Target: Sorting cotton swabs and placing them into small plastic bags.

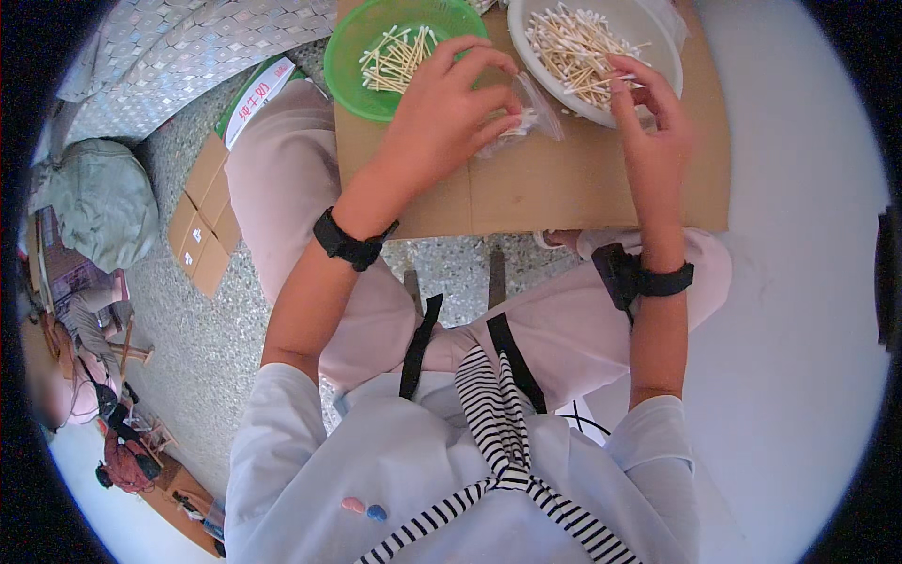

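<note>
My left hand point(458, 105) is curled at a small clear plastic bag point(543, 115), its fingers bent around the bag's upper side. White-tipped cotton swabs show inside the bag, partly covered by my fingers. Over the near right rim of a whitish bowl point(520, 47) reaches my right hand point(653, 120). Its thumb and forefinger curve apart above the heap of cotton swabs point(581, 52); nothing is visible between them. Behind my left hand stands a green plastic basket point(340, 77) holding a smaller pile of cotton swabs point(395, 61), partly hidden by the hand.
The basket and bowl rest on a brown cardboard sheet point(564, 202) above my knees. Beside my left leg are a flattened carton point(207, 211) and a patterned cloth point(188, 61). A pale wall point(799, 235) rises close on the right. Another person point(70, 376) appears at the far left.
</note>
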A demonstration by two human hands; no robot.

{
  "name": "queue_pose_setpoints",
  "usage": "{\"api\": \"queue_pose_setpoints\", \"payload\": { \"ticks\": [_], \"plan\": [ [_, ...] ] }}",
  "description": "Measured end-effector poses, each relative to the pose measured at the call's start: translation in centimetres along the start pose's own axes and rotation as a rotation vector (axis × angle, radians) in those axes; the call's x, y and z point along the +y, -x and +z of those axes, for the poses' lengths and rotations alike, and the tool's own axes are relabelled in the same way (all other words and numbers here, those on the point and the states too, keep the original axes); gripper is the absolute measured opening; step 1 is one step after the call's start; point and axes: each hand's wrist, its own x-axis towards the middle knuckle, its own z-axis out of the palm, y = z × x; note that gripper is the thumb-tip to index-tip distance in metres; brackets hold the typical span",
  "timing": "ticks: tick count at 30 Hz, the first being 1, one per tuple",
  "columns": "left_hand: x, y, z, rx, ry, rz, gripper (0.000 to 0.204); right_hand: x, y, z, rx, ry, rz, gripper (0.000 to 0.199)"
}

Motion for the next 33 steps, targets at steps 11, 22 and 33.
{"api": "queue_pose_setpoints", "payload": {
  "ticks": [11, 22, 33],
  "plan": [
    [0.1, -0.1, -0.2, 0.081, 0.192, -0.092, 0.012, 0.4, 0.3, 1.0, -0.016, -0.257, -0.020, 0.024],
    [0.2, -0.3, -0.2, 0.133, 0.246, -0.125, 0.013, -0.3, 0.7, 1.0, -0.018, -0.190, -0.057, 0.018],
    [0.0, -0.1, -0.3, 0.114, 0.248, -0.150, 0.014, -0.8, 0.4, 0.5, 0.040, -0.131, -0.046, 0.014]
  ]
}}
